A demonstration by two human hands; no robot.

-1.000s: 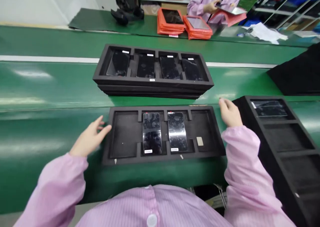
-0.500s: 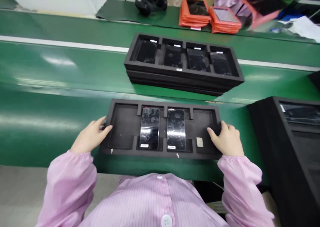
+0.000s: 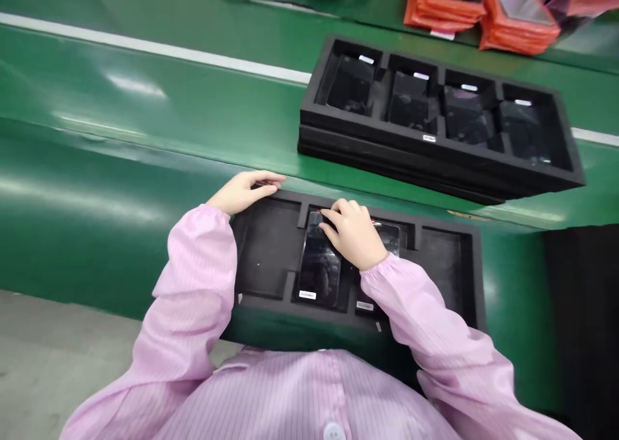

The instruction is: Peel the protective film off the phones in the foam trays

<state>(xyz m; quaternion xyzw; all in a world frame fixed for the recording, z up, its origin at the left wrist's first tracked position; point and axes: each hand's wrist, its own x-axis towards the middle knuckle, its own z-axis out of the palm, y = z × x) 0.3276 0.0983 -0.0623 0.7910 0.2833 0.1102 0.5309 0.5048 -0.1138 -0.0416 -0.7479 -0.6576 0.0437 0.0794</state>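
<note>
In front of me lies a black foam tray (image 3: 271,303) with compartments. Two dark phone-sized glass panels sit in its middle compartments. The left panel (image 3: 316,269) has a white label at its near end and a red tab at its far end. My right hand (image 3: 356,233) is at that far end, thumb and fingers apart, close to the tab; I cannot tell whether it touches. The right panel (image 3: 389,235) is partly hidden under my right hand and sleeve. My left hand (image 3: 247,191) rests by the tray's far left corner, fingers stretched out, holding nothing.
Beyond the tray stands a stack of black foam trays (image 3: 387,146), its top one holding several dark panels. Orange stacks (image 3: 445,8) lie at the back right. A dark block-like shape (image 3: 580,298) stands at the right. The green bench (image 3: 120,233) ends at a near edge.
My right hand has left the tray's right end and moved to the left panel's far end. My left hand has shifted to the far left corner. The camera view has turned left.
</note>
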